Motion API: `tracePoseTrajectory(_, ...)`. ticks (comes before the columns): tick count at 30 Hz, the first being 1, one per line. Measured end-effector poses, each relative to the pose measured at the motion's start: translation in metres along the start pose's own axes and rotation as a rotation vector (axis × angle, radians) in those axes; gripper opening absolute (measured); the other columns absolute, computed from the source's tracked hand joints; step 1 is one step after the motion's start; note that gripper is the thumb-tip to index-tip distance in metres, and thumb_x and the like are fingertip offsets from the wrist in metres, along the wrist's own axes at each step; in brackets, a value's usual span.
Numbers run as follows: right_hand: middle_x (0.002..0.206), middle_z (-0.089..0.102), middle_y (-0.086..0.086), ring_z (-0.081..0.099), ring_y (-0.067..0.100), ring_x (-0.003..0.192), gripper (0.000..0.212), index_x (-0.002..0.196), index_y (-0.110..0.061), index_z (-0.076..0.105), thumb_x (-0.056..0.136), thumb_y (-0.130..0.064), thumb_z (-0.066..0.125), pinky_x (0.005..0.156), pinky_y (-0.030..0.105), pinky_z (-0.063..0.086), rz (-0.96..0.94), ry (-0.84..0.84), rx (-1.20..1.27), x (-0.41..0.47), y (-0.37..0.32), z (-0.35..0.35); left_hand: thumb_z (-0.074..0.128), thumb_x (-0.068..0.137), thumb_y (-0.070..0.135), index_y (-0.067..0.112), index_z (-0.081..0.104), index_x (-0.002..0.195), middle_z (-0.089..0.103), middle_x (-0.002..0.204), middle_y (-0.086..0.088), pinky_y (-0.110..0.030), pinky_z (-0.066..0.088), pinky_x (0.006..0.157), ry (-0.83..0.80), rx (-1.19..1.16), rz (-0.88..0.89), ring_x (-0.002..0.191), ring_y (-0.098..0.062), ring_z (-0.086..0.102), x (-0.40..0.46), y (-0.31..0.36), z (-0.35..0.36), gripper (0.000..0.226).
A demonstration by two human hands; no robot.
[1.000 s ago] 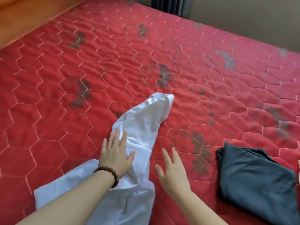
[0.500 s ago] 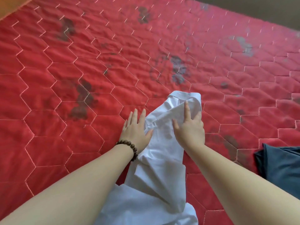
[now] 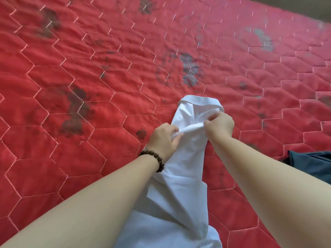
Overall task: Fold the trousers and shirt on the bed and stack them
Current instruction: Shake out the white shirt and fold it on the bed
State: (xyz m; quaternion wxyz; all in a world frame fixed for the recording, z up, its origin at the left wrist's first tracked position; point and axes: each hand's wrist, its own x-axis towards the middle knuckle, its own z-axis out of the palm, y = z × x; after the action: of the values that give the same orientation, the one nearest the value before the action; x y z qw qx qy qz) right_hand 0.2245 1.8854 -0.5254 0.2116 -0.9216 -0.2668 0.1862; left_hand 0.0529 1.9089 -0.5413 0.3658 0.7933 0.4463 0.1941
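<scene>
A white shirt (image 3: 184,176) lies bunched in a long narrow strip on the red quilted bed (image 3: 89,86), its far end near the middle of the view. My left hand (image 3: 164,138), with a bead bracelet on the wrist, pinches the cloth at the strip's left edge. My right hand (image 3: 219,124) pinches the cloth at the right edge, just below the far end. The two hands are close together. Dark folded trousers (image 3: 311,163) lie at the right edge of the view, mostly cut off.
The bed cover has hexagon stitching and several dark worn patches (image 3: 189,70). A wall or floor strip (image 3: 304,8) shows at the far top right beyond the bed's edge.
Both hands went from lying flat and open on the shirt to pinching its cloth near the far end. The view has moved forward, so the trousers slid further out to the right.
</scene>
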Motion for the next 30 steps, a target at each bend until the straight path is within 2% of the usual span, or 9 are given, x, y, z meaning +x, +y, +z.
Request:
tracePoseTrajectory(4,0.087,0.072,0.008,0.067,0.024,0.084,0.020,0.082,-0.011,0.069,0.076,-0.002,0.052,0.077,0.033,0.052,0.100,0.063,0.281,-0.017,0.006,-0.017,0.064,0.088,0.016,0.009,0.066,0.102,0.067,0.087,0.001,-0.023,0.044,0.076,0.166,-0.149,-0.068,0.082,-0.016,0.060,-0.012,0.019,-0.012,0.015)
tracePoseTrajectory(6,0.075,0.071,0.008,0.066,0.020,0.069,0.012,0.072,-0.011,0.063,0.081,-0.016,0.058,0.068,0.035,0.053,0.157,-0.008,0.413,-0.027,0.007,-0.021,0.064,0.086,0.013,0.015,0.052,0.127,0.063,0.083,0.007,-0.016,0.041,0.070,0.170,-0.221,-0.180,0.079,-0.014,0.060,-0.016,0.030,-0.018,0.043)
tracePoseTrajectory(8,0.074,0.063,0.005,0.059,0.019,0.066,0.037,0.072,-0.011,0.056,0.082,-0.046,0.064,0.060,0.033,0.049,0.214,-0.131,0.447,-0.036,0.003,-0.026,0.064,0.085,0.011,0.013,0.043,0.137,0.062,0.076,0.004,-0.015,0.045,0.065,0.073,-0.333,-0.326,0.072,-0.013,0.060,-0.020,0.046,-0.023,0.056)
tracePoseTrajectory(12,0.110,0.059,0.009,0.062,0.030,0.099,0.073,0.114,-0.008,0.053,0.070,-0.064,0.068,0.077,0.043,0.056,0.386,-0.397,0.637,-0.055,-0.013,-0.036,0.059,0.076,0.009,0.009,0.065,0.087,0.065,0.073,-0.005,-0.029,0.050,0.065,-0.089,-0.433,-0.213,0.066,-0.017,0.058,-0.046,0.079,-0.032,0.013)
tracePoseTrajectory(14,0.102,0.063,0.010,0.063,0.030,0.091,0.056,0.114,-0.006,0.057,0.074,-0.043,0.069,0.080,0.038,0.053,0.340,-0.320,0.600,-0.069,-0.012,-0.041,0.059,0.079,0.007,0.013,0.068,0.088,0.068,0.078,-0.004,-0.023,0.045,0.065,-0.168,-0.477,-0.186,0.068,-0.007,0.056,-0.066,0.093,-0.037,0.015)
tracePoseTrajectory(16,0.068,0.056,0.004,0.054,0.026,0.064,0.010,0.085,-0.011,0.062,0.077,-0.016,0.059,0.059,0.028,0.045,0.271,-0.236,0.590,-0.086,-0.009,-0.054,0.064,0.084,0.013,0.013,0.069,0.094,0.070,0.082,-0.001,-0.015,0.044,0.064,-0.210,-0.496,-0.215,0.068,-0.001,0.057,-0.083,0.104,-0.045,0.011)
tracePoseTrajectory(19,0.049,0.047,0.000,0.041,0.018,0.047,0.026,0.057,-0.014,0.055,0.079,0.000,0.050,0.046,0.021,0.032,0.180,-0.248,0.692,-0.112,-0.001,-0.083,0.067,0.085,0.032,0.011,0.068,0.092,0.060,0.069,0.011,-0.006,0.037,0.051,-0.147,-0.435,-0.290,0.055,0.005,0.053,-0.106,0.125,-0.059,0.023)
tracePoseTrajectory(27,0.072,0.051,0.010,0.045,0.020,0.066,0.030,0.087,0.008,0.060,0.095,-0.021,0.054,0.061,0.034,0.038,-0.241,-0.256,0.688,-0.208,-0.001,-0.267,0.058,0.092,0.013,-0.005,0.065,0.085,0.051,0.069,-0.007,-0.027,0.037,0.057,-0.021,-0.398,-0.211,0.063,-0.016,0.044,-0.183,0.231,-0.167,0.021)
tracePoseTrajectory(30,0.070,0.049,0.010,0.044,0.019,0.063,0.024,0.080,0.001,0.059,0.096,-0.015,0.051,0.057,0.031,0.037,-0.386,-0.246,0.687,-0.249,-0.003,-0.366,0.052,0.094,0.006,-0.007,0.061,0.087,0.052,0.071,-0.011,-0.027,0.038,0.055,0.023,-0.334,-0.160,0.058,-0.017,0.047,-0.222,0.295,-0.228,0.018)
